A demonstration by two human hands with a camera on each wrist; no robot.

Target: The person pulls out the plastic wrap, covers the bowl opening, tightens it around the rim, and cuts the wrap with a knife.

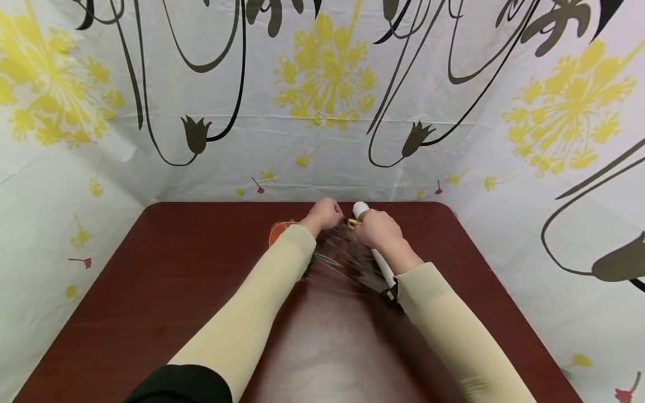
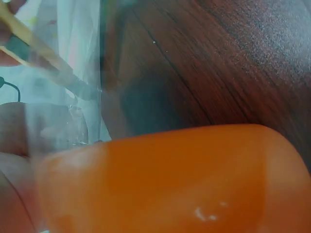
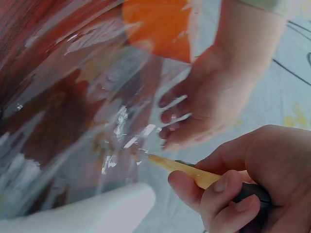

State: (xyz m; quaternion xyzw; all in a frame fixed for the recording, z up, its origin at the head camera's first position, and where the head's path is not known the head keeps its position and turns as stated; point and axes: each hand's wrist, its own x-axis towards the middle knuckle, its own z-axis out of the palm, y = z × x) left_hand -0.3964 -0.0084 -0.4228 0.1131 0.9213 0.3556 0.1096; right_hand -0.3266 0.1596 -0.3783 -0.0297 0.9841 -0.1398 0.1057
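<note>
A sheet of clear plastic wrap (image 1: 335,257) is stretched between my two hands, beside a white roll (image 1: 384,268). My left hand (image 1: 325,214) grips the edge of the wrap with curled fingers; its fingertips (image 3: 170,116) show in the right wrist view. My right hand (image 1: 380,228) holds a yellow and black utility knife (image 3: 204,178) above the roll's far end, its tip at the wrap. An orange bowl (image 1: 279,230) stands beside my left wrist, partly hidden by the sleeve. Close up, the bowl (image 2: 175,179) fills the lower left wrist view.
The dark red wooden table (image 1: 151,280) reaches back to a white patterned curtain (image 1: 322,151), which also hangs along both sides. A black wrist strap (image 1: 390,294) shows at my right sleeve.
</note>
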